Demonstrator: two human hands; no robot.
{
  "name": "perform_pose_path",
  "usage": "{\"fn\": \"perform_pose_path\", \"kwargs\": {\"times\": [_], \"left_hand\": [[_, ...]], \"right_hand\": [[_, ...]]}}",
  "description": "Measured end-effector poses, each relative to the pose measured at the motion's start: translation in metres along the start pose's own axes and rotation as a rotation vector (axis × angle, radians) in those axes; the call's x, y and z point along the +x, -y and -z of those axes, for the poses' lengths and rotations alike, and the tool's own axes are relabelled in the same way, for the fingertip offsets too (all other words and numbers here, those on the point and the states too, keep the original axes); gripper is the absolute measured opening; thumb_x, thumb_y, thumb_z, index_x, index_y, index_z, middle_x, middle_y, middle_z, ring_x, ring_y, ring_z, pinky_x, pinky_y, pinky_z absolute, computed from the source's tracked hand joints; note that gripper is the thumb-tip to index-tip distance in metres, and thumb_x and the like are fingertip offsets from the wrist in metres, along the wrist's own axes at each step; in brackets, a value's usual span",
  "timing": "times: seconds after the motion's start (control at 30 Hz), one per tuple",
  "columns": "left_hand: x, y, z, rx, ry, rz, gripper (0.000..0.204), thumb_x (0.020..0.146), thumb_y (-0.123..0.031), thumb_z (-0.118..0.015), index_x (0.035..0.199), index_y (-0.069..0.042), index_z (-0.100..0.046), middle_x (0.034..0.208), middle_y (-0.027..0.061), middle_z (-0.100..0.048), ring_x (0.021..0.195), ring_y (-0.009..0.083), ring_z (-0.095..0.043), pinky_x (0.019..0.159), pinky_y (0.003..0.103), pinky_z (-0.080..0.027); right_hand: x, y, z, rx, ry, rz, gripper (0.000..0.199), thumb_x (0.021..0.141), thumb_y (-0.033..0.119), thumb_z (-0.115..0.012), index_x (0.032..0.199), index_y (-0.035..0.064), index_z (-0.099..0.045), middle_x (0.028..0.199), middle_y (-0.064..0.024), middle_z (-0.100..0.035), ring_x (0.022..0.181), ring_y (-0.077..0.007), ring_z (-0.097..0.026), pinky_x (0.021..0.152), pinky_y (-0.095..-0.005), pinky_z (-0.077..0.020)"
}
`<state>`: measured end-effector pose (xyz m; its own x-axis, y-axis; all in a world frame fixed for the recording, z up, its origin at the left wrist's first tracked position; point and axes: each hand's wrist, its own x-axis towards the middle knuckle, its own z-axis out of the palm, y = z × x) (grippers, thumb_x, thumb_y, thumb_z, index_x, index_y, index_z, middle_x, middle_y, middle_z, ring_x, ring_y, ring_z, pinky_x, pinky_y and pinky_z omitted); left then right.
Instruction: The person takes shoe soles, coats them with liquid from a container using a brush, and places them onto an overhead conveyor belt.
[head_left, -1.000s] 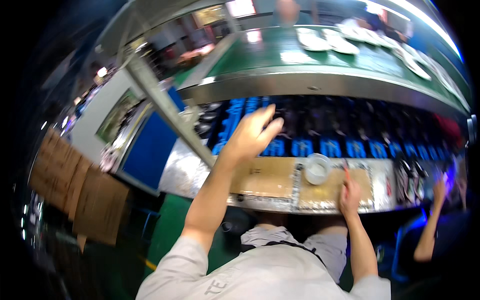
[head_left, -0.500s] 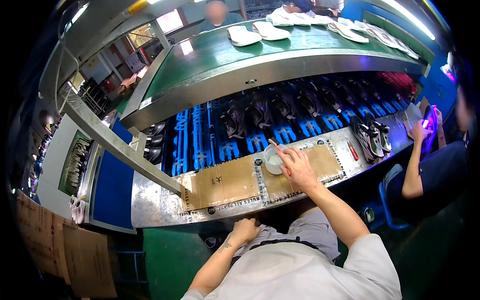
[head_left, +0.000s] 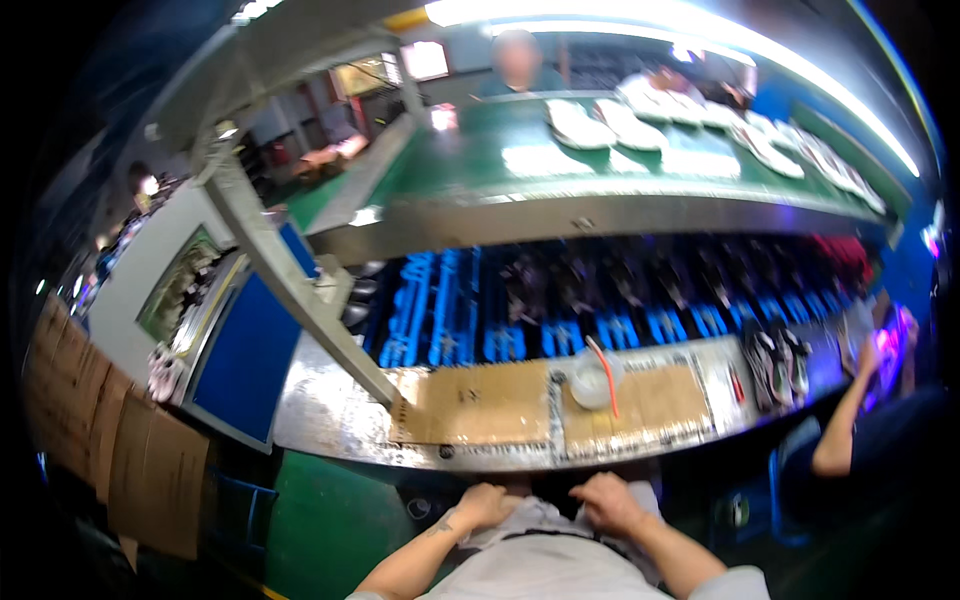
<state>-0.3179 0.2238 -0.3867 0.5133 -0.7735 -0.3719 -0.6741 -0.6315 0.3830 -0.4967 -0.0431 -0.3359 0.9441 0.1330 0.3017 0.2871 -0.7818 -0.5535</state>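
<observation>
My right hand (head_left: 610, 503) is over my right thigh, fingers curled in, with nothing visible in it. Over the left thigh, by the shorts (head_left: 540, 517), my left hand (head_left: 486, 506) is loosely closed, its fingertips partly hidden. Both hands are below the front edge of the metal bench (head_left: 345, 420). On the bench, a translucent white cup (head_left: 588, 390) stands on a flattened cardboard sheet (head_left: 650, 408). A thin red-orange stick (head_left: 608, 378), pale at its upper end, leans across the cup's rim. Motion blur hides whether it has bristles.
Behind the bench runs a row of blue racks (head_left: 525, 343) holding dark shoe uppers. Above it, white shoes (head_left: 580, 125) lie on a green belt (head_left: 460, 165). A slanted metal post (head_left: 285, 285) crosses at left. Dark shoes (head_left: 775, 365) stand near a co-worker's arm (head_left: 845, 420) at right.
My right hand has let go of the red-orange stick, leaving it in the cup, and has drawn back to my lap. The left hand stays low. The whole view has shifted.
</observation>
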Motion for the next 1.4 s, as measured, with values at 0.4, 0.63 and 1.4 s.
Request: {"fn": "perform_pose_path", "kwargs": {"times": [0.4, 0.63, 1.4], "left_hand": [[-0.031, 0.019, -0.028, -0.390, -0.063, 0.016, 0.031, 0.086, -0.035, -0.069, 0.089, -0.004, -0.074, 0.084, 0.0208, -0.072, 0.079, 0.0402, -0.070, 0.075, 0.048, -0.055], [-0.042, 0.070, -0.088, -0.588, -0.081, 0.348, 0.077, 0.094, -0.063, -0.061, 0.134, 0.003, -0.063, 0.143, 0.0259, -0.057, 0.131, 0.0354, -0.057, 0.109, 0.040, -0.045], [-0.075, 0.044, -0.015, 0.007, 0.040, 0.280, 0.059, 0.090, -0.054, -0.064, 0.105, 0.002, -0.074, 0.101, 0.0268, -0.073, 0.099, 0.0417, -0.072, 0.085, 0.050, -0.058]], "right_hand": [[-0.021, -0.101, -0.238, 0.394, 0.612, -0.549, 0.077, 0.094, 0.064, -0.052, 0.135, -0.0004, -0.062, 0.125, -0.0310, -0.067, 0.120, -0.0437, -0.064, 0.105, -0.0460, -0.0495], [-0.011, -0.070, -0.172, 0.580, 0.600, -0.478, 0.064, 0.096, 0.060, -0.060, 0.114, 0.0002, -0.072, 0.108, -0.0216, -0.073, 0.102, -0.0318, -0.068, 0.092, -0.0414, -0.0517], [-0.024, -0.078, -0.086, 0.000, 0.465, -0.496, 0.065, 0.094, 0.057, -0.055, 0.126, 0.0017, -0.069, 0.116, -0.0258, -0.072, 0.110, -0.0422, -0.069, 0.098, -0.0479, -0.0541]]}}
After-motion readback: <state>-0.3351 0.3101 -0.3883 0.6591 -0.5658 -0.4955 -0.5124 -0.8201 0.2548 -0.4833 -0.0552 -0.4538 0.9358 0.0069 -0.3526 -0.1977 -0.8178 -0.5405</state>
